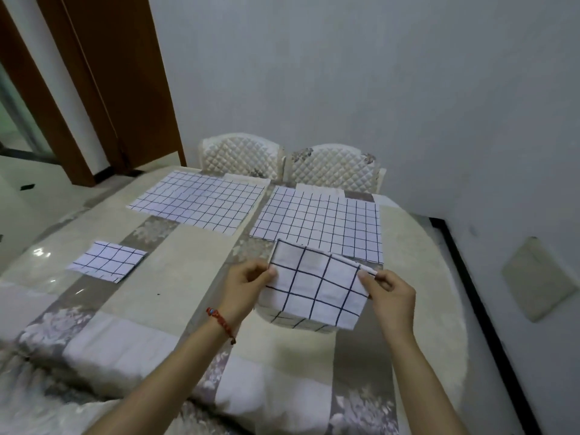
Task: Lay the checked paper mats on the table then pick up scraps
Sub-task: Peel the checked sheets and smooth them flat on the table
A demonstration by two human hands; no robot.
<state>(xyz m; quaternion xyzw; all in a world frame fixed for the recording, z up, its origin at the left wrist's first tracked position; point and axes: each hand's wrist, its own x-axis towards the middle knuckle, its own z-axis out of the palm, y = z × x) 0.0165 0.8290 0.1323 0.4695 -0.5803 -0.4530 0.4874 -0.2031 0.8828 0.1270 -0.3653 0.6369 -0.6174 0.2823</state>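
Observation:
Two large white mats with dark grid lines lie flat at the far side of the table, one on the left (201,200) and one on the right (320,222). A small checked piece (108,260) lies flat at the left. A folded checked mat (317,290) is held just above the table in front of me. My left hand (248,287) pinches its left edge and my right hand (390,296) pinches its upper right corner. Part of this mat folds under itself at the bottom.
The table (175,277) has a glossy beige and grey patchwork cover. Two quilted cream chairs (240,155) (334,166) stand at the far edge against the grey wall. A brown door frame is at the upper left. A red bracelet sits on my left wrist.

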